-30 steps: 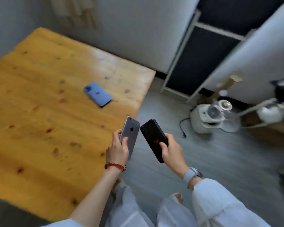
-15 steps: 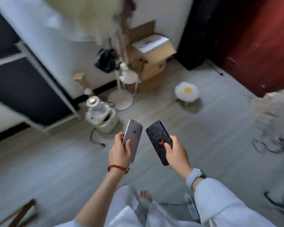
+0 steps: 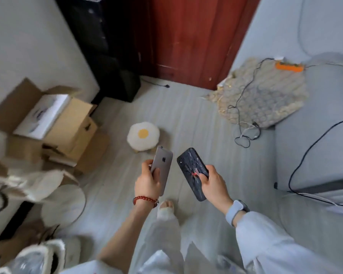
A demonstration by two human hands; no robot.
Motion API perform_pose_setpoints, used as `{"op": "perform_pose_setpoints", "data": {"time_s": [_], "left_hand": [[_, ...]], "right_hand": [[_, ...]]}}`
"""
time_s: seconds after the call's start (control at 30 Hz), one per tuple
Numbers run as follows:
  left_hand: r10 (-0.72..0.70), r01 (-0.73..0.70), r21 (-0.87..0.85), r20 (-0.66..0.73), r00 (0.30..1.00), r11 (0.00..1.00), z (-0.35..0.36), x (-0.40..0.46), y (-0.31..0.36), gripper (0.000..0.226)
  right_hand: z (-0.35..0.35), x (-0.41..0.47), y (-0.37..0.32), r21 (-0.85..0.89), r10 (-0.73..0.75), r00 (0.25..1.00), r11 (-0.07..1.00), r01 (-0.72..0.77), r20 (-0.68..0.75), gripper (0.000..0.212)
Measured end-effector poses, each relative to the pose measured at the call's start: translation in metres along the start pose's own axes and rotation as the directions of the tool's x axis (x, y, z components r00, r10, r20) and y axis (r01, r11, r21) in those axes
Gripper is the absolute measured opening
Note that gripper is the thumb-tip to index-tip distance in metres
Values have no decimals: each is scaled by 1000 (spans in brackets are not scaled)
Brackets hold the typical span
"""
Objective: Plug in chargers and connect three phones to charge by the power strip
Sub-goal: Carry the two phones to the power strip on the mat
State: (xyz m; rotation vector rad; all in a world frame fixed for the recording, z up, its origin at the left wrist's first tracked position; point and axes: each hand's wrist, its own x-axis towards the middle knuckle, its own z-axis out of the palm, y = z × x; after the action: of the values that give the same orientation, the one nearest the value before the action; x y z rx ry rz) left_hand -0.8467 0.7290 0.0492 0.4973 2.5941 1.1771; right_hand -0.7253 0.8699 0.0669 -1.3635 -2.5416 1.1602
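My left hand (image 3: pixel 147 182) grips a grey phone (image 3: pixel 163 165), back side up, held over the floor. My right hand (image 3: pixel 213 183) grips a black phone (image 3: pixel 192 171) in a dark case with a red mark, close beside the grey one. An orange power strip (image 3: pixel 289 67) lies at the far right on a beige quilted mat (image 3: pixel 265 95). Thin black and white cables (image 3: pixel 246 127) trail from it down onto the floor. The third phone is out of view.
Open cardboard boxes (image 3: pixel 53 123) stand at the left wall. A small egg-shaped stool (image 3: pixel 143 135) sits on the floor just beyond my hands. A red-brown door (image 3: pixel 190 36) is ahead. A grey sofa (image 3: pixel 315 155) with a black cable (image 3: pixel 305 155) fills the right.
My view has swung right, away from the wooden table and blue phone, past the boxes, toward the door and sofa. Both hands keep the same hold on their phones.
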Motion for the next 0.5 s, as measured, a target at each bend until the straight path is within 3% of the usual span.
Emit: {"op": "perform_pose_setpoints", "data": {"time_s": [0.23,0.5], "left_hand": [[100,-103,7,156,983,995,55,164,92,22],[187,-219,44,380,906,975,194,262,201,24]], "right_hand": [[-67,126,-22,100,133,985,988,-122,-113,23],[-148,252,41,251,336,922,925,-285,-194,22]]}}
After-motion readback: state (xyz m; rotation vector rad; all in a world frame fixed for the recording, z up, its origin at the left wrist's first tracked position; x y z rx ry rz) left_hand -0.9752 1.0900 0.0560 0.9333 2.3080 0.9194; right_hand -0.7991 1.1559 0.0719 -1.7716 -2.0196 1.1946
